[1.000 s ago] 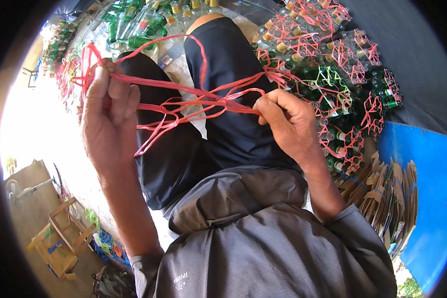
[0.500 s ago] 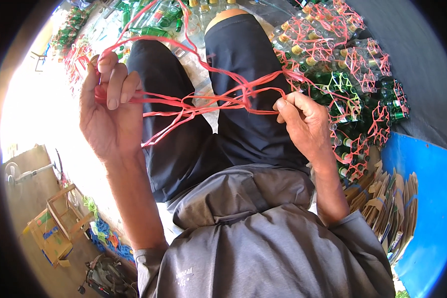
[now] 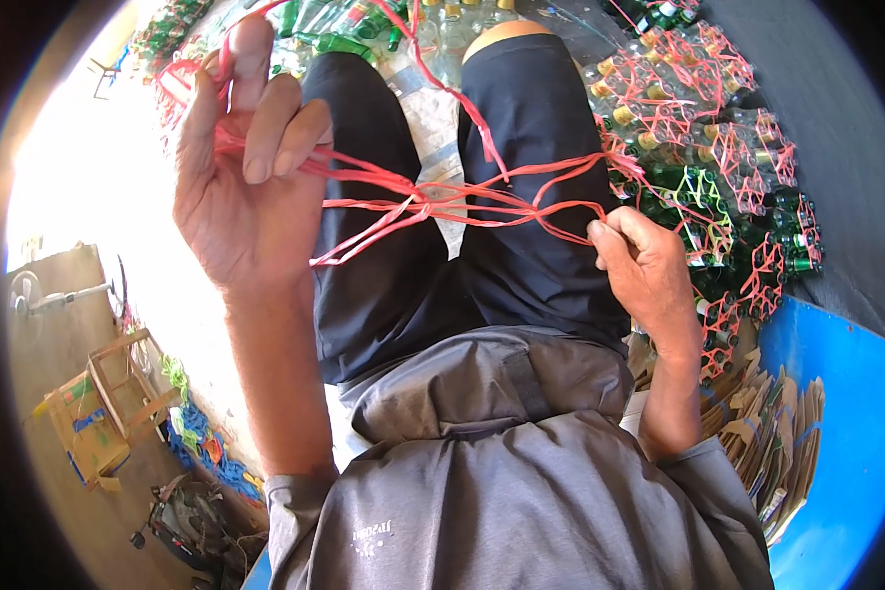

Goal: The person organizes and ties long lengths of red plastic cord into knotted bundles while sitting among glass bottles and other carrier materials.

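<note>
Pink-red plastic twine (image 3: 472,206), knotted into open loops, stretches across my lap between my two hands. My left hand (image 3: 241,211) is raised with its palm toward me, fingers curled over several strands; one strand is pinched between thumb and forefinger and rises past the upper edge. At the other side my right hand (image 3: 649,275) pinches the end of a loop between thumb and fingertips. The loose end of one strand hangs over my right thigh, just above the knotted part. The loops lie above my dark trousers (image 3: 536,108).
Clear and green glass bottles (image 3: 364,25) lie beyond my knees. To the right are bottles bundled in red netting (image 3: 678,108), folded cardboard (image 3: 772,423) and a blue panel (image 3: 846,433). A wooden frame (image 3: 123,379), blue cords (image 3: 206,452) and a fan (image 3: 64,295) are at the left.
The knotted loops have opened out and drawn rightward with my right hand. The upper strand has come away from the knot at the right and now hangs with its end free.
</note>
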The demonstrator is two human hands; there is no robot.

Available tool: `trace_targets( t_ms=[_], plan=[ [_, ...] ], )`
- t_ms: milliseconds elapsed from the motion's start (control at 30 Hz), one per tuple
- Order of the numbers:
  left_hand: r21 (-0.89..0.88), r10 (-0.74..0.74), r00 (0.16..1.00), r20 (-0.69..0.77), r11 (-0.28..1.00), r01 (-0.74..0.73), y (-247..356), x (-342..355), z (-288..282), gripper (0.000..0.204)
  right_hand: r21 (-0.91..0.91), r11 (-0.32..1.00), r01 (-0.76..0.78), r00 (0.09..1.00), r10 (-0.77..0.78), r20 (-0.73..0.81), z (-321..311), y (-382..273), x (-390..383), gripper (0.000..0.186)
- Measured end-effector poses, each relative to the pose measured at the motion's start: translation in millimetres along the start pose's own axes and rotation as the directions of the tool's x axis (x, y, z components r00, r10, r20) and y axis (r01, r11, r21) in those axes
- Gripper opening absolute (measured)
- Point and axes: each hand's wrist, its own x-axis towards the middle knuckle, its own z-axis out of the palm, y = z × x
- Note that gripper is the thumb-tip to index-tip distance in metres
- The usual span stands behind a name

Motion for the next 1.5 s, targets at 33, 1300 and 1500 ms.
trace_targets(
  t_ms=[33, 1300, 1500],
  plan=[
    [-0.004, 0.009, 1.0, -0.025, 1.0, -0.01, -1.3, 0.0, 2.3, 0.027, -0.015, 1.0, 0.022, 1.0, -0.022, 0.004, -1.1, 2.9, 0.4, 0.023],
    [0.383, -0.467, 0.875, -0.129, 0.79, 0.479, -25.4, 22.8, 52.9, 0.02, 0.703, 0.569, 0.426, 0.884, -0.427, -0.189, 14.4, -96.4, 83.2, 0.029],
    [0.482, -0.399, 0.902, -0.164, 0.765, 0.427, -27.5, 15.0, 56.7, 0.029, 0.744, 0.595, 0.304, 0.923, -0.377, -0.075, -13.6, -97.8, 72.5, 0.03]
  ],
)
